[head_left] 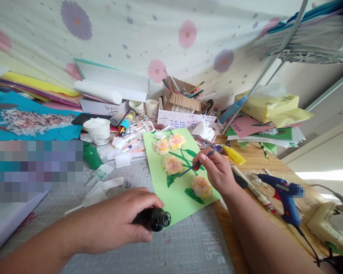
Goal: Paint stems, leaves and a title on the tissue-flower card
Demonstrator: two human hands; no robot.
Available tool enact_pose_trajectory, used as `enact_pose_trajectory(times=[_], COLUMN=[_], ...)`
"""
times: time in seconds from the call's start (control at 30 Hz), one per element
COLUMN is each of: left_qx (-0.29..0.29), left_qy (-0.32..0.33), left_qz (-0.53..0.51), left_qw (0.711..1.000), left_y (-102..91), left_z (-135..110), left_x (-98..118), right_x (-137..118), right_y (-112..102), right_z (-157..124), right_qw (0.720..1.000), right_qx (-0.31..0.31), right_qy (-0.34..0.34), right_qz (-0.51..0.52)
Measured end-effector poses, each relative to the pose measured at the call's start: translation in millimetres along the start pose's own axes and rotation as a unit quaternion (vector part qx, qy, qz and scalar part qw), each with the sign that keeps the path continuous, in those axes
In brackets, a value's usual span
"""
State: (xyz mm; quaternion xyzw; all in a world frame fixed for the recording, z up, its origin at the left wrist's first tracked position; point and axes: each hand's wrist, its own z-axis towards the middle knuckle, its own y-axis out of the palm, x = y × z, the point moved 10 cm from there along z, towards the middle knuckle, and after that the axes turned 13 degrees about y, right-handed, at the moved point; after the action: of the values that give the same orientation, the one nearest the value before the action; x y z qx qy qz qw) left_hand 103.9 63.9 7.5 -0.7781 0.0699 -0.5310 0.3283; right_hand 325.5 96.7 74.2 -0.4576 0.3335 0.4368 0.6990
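My left hand is wrapped round a small dark glass bottle, tilted with its uncapped mouth to the right, just over the lower edge of the green paper. Between the thumb and fingers of my right hand is a thin blue paintbrush. Its tip is at a dark green painted leaf below the middle flower. On the light green paper are several raised pink and yellow flowers with green stems and leaves. Whether the tip touches the paper I cannot tell.
Under the paper lies a grey cutting mat. A green jar, a white paper cup and paper scraps are at the left. A blue glue gun and a power strip lie right. Behind stands a cardboard box with brushes.
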Motion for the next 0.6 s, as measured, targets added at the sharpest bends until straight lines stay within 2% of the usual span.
enact_pose_trajectory(times=[0.23, 0.6], left_qx=[0.006, 0.004], left_qy=[0.008, 0.000], left_qz=[0.000, 0.005], left_qw=[1.000, 1.000], left_y=[-0.8, 0.2], left_z=[0.2, -0.6], left_x=[-1.2, -3.1], right_x=[0.1, 4.1], right_y=[-0.5, -16.4], right_z=[1.1, 1.4], right_qw=[1.000, 0.999], right_qx=[0.012, 0.050], right_qy=[0.000, 0.001], right_qz=[-0.006, 0.001])
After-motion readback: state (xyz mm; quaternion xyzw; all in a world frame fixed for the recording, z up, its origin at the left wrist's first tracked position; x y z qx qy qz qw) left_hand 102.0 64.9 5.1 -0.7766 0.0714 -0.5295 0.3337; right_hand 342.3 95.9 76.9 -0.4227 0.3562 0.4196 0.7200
